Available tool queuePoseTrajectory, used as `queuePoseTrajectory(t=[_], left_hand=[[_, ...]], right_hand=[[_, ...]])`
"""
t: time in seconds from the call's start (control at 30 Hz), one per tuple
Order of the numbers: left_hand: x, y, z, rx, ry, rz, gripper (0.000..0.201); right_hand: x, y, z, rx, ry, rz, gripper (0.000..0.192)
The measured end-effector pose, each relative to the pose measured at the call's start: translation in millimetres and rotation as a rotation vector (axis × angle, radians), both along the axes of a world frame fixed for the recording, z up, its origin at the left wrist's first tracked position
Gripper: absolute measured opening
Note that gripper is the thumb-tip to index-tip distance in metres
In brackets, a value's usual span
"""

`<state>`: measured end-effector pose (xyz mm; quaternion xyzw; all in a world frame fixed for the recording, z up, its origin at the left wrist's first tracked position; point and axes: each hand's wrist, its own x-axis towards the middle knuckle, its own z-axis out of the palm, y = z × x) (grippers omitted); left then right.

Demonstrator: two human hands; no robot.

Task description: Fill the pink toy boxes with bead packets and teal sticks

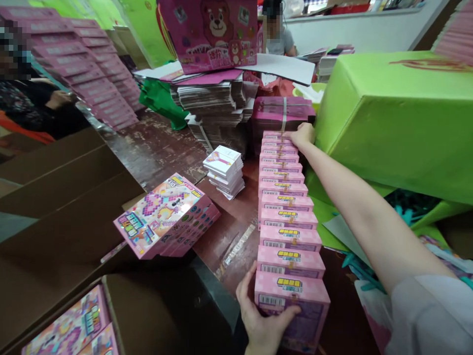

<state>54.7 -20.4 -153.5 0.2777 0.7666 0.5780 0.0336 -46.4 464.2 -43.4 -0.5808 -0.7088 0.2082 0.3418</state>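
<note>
Between the left hand (263,315), gripping the nearest pink box (310,315), and the right hand (303,136), closure unclear, at the far end, the box row (290,219) stands aligned, uncartoned; leftward, a carton (148,305) already holds packed boxes (70,325).

A magenta carton printed with a bear (216,47) is set atop a pile of flat cardboard (207,101); beside that pile, a magenta bundle (268,116) is bound with a pale strap (284,113); a stack of white cards (224,172) is placed on the dark red table (170,148); the right side is largely filled by a lime-green box (399,118); one person (283,42) is partly hidden behind the carton; another person (44,111) is cut off by the left edge.
</note>
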Motion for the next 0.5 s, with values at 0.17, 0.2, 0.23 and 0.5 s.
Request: queuePoseTrajectory(t=[0.17, 0.2, 0.23, 0.5], left_hand=[[1.4, 2.3, -3.8, 0.050, -0.019, 0.044, 0.103], [1.2, 3.6, -0.6, 0.062, -0.038, 0.042, 0.104], [0.9, 4.6, 4.0, 0.068, -0.062, 0.035, 0.106], [6.2, -17.7, 27.8, -0.051, -0.223, -0.096, 0.137]], right_hand=[[-4.7, 2.6, -2.4, 0.002, -0.092, 0.014, 0.048], [-4.4, 3.6, -3.5, 0.001, -0.085, 0.013, 0.049], [-3.7, 4.8, -5.0, 0.008, -0.067, 0.012, 0.048], [1.8, 4.0, -20.4, -0.017, 0.173, 0.133, 0.024]])
